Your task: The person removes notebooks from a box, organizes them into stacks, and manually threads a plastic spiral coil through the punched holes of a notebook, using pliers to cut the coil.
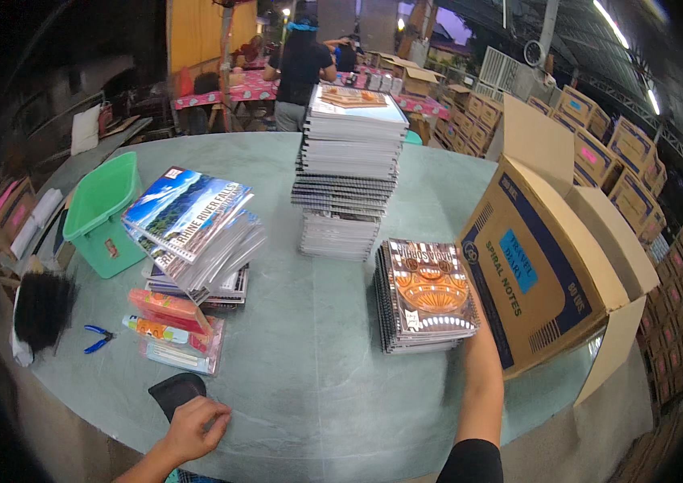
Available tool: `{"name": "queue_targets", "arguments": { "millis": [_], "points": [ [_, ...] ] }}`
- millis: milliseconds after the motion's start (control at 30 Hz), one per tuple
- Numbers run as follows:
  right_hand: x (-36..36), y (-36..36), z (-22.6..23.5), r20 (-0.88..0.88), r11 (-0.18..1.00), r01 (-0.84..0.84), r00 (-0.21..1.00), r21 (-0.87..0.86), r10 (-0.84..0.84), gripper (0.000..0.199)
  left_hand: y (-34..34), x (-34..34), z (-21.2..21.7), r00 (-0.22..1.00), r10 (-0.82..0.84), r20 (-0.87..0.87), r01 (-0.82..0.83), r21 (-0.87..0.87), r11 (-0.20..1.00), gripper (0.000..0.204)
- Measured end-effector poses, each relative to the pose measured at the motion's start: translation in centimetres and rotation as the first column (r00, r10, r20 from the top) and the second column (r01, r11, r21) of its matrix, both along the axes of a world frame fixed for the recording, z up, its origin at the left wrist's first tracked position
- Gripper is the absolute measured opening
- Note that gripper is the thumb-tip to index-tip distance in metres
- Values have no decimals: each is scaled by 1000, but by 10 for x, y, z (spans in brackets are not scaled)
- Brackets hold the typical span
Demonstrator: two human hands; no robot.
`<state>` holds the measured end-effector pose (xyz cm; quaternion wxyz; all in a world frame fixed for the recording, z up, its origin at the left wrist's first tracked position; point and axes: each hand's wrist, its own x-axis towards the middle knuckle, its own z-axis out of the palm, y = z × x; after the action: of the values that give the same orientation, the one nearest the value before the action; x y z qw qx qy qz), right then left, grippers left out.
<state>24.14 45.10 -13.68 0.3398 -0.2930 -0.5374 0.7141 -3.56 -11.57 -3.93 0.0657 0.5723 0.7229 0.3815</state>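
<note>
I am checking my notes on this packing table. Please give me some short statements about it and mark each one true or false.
1. The right hand touches the short stack of notebooks beside the open carton. True.
2. The left hand holds the blue pliers. False: it rests on the table near a dark pouch; the pliers lie apart, further left.
3. The green bin stands at the left of the table. True.
4. The tall stack lies inside the carton. False: it stands on the table, left of the carton.
5. The carton is taped shut. False: its flaps are open.
</note>
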Motion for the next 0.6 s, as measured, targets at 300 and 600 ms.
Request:
{"name": "queue_targets", "arguments": {
  "millis": [300, 600],
  "points": [
    [-2, -7, -4, 45, 997, 55, 997, 54, -58, 77, -28, -3, 11, 996, 40, 77, -31, -126, 992, 11],
    [23, -152, 28, 365, 909, 384, 832, 164, -417, 81, -76, -32, 7, 982, -82, 167, 95, -68, 993, 9]
  ]
}}
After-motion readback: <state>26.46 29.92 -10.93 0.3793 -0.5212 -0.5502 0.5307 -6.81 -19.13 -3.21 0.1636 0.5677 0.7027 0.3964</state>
